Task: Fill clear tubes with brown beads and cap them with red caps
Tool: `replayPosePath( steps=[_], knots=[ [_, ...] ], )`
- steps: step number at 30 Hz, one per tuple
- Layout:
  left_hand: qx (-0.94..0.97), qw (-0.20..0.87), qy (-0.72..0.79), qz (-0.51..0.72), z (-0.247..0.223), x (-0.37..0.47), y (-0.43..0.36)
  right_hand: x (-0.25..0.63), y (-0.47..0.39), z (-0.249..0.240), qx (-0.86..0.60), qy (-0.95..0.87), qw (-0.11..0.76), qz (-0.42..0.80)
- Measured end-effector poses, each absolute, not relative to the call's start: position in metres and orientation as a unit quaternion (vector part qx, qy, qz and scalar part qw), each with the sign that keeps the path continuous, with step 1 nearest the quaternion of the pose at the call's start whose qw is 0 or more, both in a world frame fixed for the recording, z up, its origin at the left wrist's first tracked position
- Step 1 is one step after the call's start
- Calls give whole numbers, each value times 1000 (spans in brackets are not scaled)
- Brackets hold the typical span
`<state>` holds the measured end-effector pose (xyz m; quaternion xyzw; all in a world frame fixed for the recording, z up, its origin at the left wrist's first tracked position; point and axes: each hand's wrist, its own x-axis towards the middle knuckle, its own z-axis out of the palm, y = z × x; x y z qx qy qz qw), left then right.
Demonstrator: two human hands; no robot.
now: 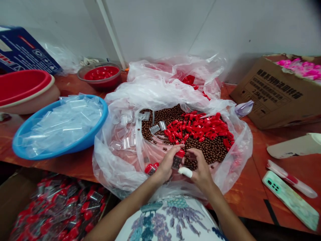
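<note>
My left hand (166, 166) is closed around a small clear container (177, 161) with a red cap, and dark balls show inside it. Just to the right, my right hand (199, 167) has its fingers apart, one of them wrapped in white; nothing shows between them. Both hands are over a large open plastic bag (112, 174). Inside the bag lie many brown balls (213, 150), a heap of red caps (200, 127) and loose clear empty containers (126, 143). Filled containers with red caps (151, 168) rest left of my left hand.
A blue basin (105, 115) of clear pieces stands left, with red basins (27, 88) behind it. Below, a box (15, 194) holds capped containers. At right are a carton (273, 93) with pink pieces, a phone (291, 201) and a pale cup-like object (291, 147).
</note>
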<state>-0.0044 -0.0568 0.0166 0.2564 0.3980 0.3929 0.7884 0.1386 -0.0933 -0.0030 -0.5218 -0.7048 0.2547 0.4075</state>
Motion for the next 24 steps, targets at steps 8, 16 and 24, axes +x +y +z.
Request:
replayPosePath(
  steps=[8,16,24],
  knots=[
    [225,804,396,383,15,-2,-60,137,-90,2,-496,-811,298,89],
    [187,810,394,392,11,-4,-73,136,-91,-5,-423,-855,300,4],
    [175,804,407,397,3,-14,-78,127,-92,-16,-442,-837,313,76]
  ],
)
